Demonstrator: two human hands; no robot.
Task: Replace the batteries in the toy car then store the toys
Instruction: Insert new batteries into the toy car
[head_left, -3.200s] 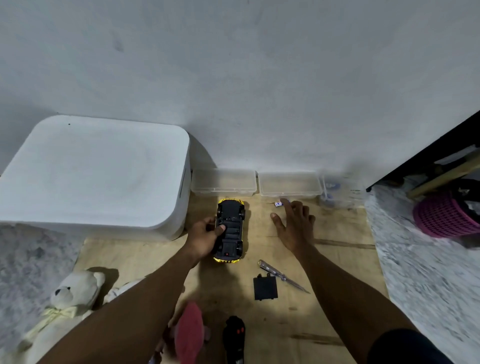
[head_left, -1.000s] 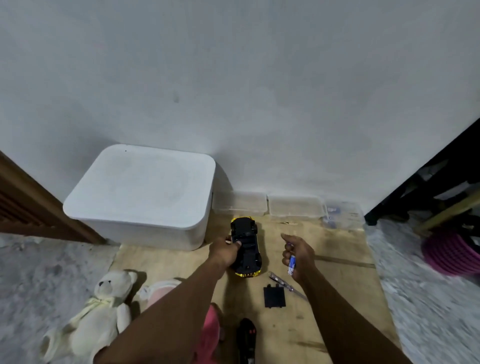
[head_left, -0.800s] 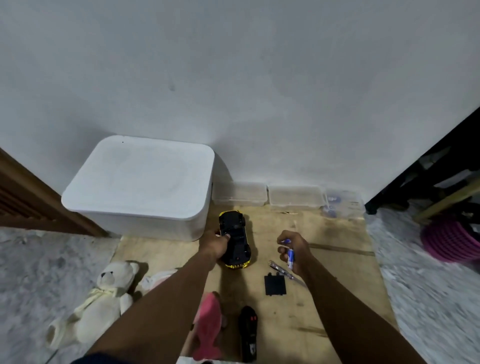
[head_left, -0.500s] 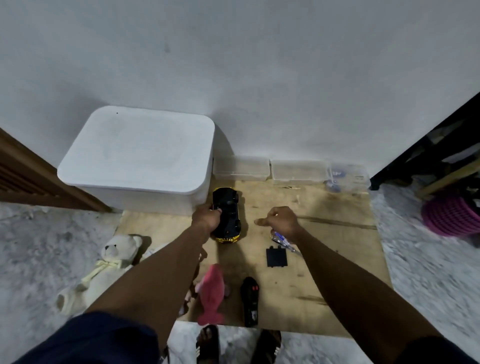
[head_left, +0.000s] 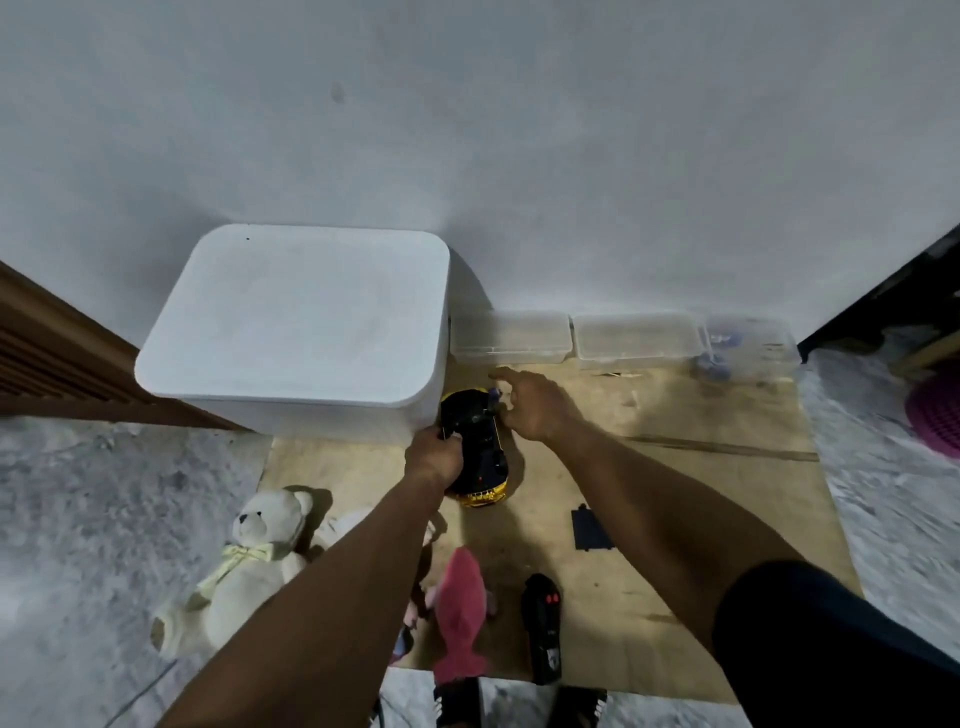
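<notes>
Fingers of left hand (head_left: 434, 457) curled round left flank of toy car (head_left: 480, 452), gripping it. Right hand (head_left: 537, 408) at car's far end, pinching small blue-white battery (head_left: 492, 395), index finger stretched out. Car belly-up on plywood board (head_left: 675, 493), toward far-left corner, just beside white lidded bin (head_left: 296, 322). Teddy bear (head_left: 244, 571) on floor off left edge. Pink plush (head_left: 460, 613) at near edge, black remote (head_left: 541, 623) just right of it. Black battery cover (head_left: 589, 530) flat mid-board.
</notes>
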